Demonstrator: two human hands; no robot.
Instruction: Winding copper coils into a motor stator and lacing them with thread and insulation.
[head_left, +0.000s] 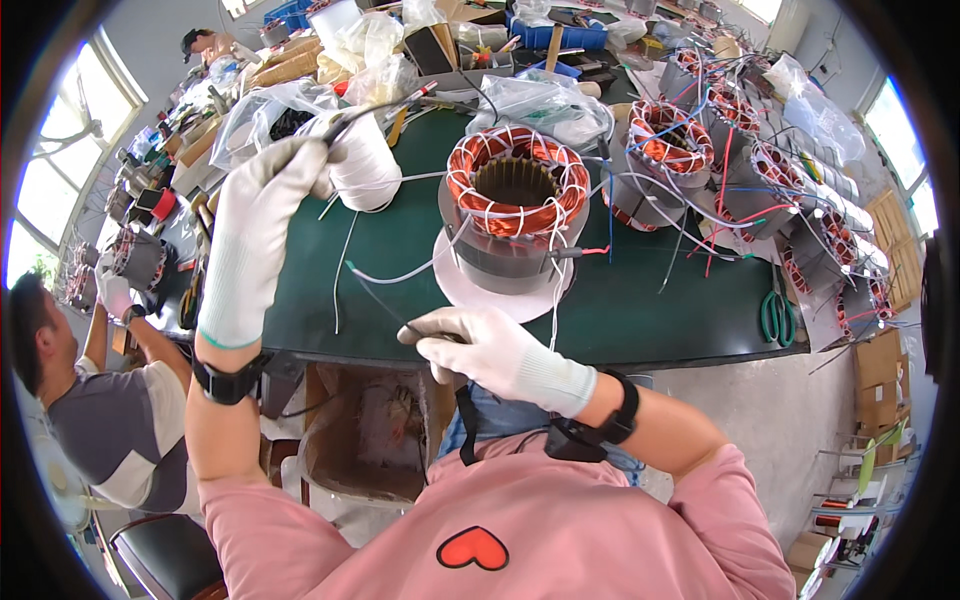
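Note:
A motor stator point(515, 210) with orange-red copper windings laced in white cord stands upright on a round white base point(450, 285). My left hand point(290, 170), in a white glove, is raised beside a white cord spool point(365, 170). Its fingers are closed on a dark cable-like length point(355, 118) that runs up to a red tip. In front of the stator my gloved right hand point(490, 350) pinches a thin dark strand point(375, 300). That strand reaches up toward the green end of a pale sleeved lead point(400, 278) from the stator. A red-sleeved lead point(592, 250) sticks out at the right.
More wound stators point(670, 140) with loose leads crowd the right side of the green table point(640, 320). Green-handled scissors point(777, 315) lie near its right edge. Plastic bags and boxes fill the back. A co-worker point(110, 410) is at the left. An open carton point(365, 430) stands below.

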